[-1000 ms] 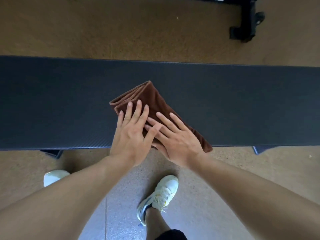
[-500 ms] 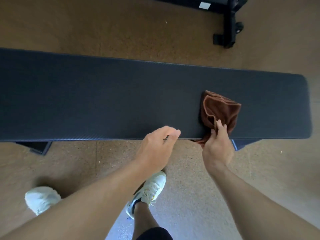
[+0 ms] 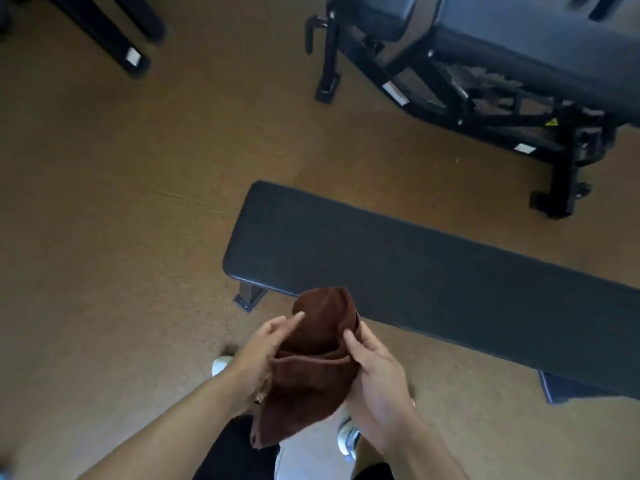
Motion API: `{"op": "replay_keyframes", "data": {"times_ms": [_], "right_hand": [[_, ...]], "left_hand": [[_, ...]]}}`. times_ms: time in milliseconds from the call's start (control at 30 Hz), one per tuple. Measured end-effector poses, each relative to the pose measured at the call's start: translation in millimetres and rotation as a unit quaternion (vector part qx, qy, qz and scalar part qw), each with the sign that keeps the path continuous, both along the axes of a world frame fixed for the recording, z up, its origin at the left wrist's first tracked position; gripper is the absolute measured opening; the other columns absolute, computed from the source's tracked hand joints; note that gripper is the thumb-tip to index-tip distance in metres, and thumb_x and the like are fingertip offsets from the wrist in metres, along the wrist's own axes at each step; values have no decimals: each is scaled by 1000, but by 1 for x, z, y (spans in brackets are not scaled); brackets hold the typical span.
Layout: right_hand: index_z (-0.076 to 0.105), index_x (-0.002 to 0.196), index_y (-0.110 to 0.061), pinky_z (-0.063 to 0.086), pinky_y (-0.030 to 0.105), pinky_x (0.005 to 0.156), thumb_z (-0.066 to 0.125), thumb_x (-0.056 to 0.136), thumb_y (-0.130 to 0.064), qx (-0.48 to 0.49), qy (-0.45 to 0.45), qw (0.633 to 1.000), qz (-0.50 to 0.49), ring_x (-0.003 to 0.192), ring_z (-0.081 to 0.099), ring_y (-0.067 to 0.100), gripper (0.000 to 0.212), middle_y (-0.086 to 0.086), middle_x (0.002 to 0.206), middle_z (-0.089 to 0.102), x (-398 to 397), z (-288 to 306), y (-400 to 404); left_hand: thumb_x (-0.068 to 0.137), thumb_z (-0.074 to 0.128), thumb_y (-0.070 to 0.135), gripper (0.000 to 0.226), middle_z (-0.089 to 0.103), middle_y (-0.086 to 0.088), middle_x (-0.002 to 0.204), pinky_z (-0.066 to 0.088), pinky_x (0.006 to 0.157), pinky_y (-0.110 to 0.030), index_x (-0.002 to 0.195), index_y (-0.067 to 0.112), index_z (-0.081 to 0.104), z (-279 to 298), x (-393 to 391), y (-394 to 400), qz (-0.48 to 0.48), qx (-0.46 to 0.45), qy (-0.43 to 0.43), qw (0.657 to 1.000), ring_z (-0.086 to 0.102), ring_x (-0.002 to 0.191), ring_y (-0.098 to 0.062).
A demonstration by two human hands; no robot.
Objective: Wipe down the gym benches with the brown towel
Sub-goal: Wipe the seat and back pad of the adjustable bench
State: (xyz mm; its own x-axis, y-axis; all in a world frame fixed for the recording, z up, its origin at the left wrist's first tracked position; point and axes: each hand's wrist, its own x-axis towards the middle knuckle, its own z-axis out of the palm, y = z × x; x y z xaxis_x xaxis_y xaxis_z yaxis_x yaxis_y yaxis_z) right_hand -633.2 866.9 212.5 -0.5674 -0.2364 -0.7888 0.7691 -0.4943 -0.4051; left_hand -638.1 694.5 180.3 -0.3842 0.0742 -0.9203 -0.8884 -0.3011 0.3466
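Note:
The brown towel (image 3: 311, 368) is bunched and held in the air between both hands, in front of my body and off the bench. My left hand (image 3: 258, 355) grips its left side, with the fingers reaching over the top fold. My right hand (image 3: 375, 372) clasps its right side, thumb on the cloth. The flat black gym bench (image 3: 415, 271) runs from the centre to the right edge; its left end is just beyond the towel.
An adjustable black bench on a steel frame (image 3: 485, 64) stands at the upper right. Black equipment legs (image 3: 114, 39) cross the upper left. The floor (image 3: 121, 202) is brown. My white shoes (image 3: 348, 439) show below the hands.
The towel has come off the bench top and now hangs between both hands. My left hand has taken hold of it. The view has shifted to the bench's left end.

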Motion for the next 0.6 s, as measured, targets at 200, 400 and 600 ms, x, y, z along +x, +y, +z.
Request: {"op": "replay_keyframes", "data": {"times_ms": [200,400,600], "right_hand": [[66,136,-8,48,58,111,63,99,-27,21,45,995,92,126,66,42,42,22,133,69,-36,96,-104],[72,122,-11,60,28,76,77,88,-36,197,177,924,275,92,79,22,43,7,102,81,-62,163,-190],[79,113,-26,60,50,93,80,80,-44,193,209,933,222,104,77,31,38,10,111,80,-85,197,-261]], "left_hand": [[80,75,43,54,77,-14,111,56,90,-42,121,8,72,99,-18,-103,104,-18,94,990,73,104,-32],[85,81,17,20,79,0,93,59,75,-27,103,23,74,166,-25,-181,61,-158,279,945,75,90,-18],[78,87,15,32,78,-1,95,61,84,-41,106,22,71,209,-41,-256,31,-190,331,924,74,92,-19]]}}
